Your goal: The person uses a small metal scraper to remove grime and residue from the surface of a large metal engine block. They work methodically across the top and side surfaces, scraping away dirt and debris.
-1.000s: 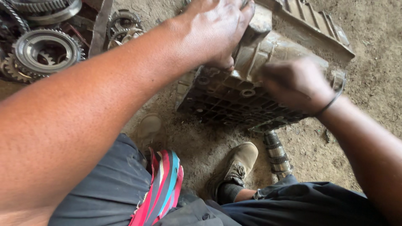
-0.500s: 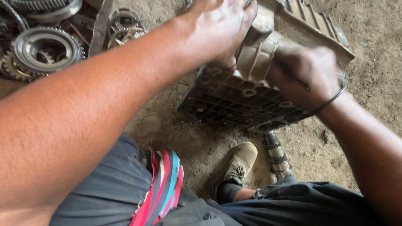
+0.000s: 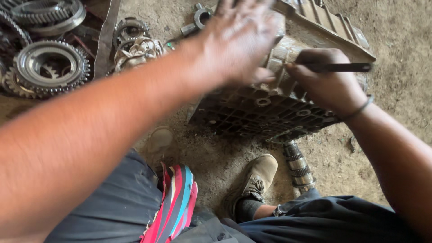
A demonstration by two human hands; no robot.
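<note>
Honestly there's no packaging, label, sign or screen anywhere in this shot. Nothing boxed or wrapped, no sticker or tag, no display of any kind.

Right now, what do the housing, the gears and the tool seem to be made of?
Housing: likely cast metal, dull grey and grimy; ribs and bolt bosses show. Gears: steel, it seems, with shiny machined teeth. Tool in the right hand: dark, thin metal bar, probably steel.
</note>
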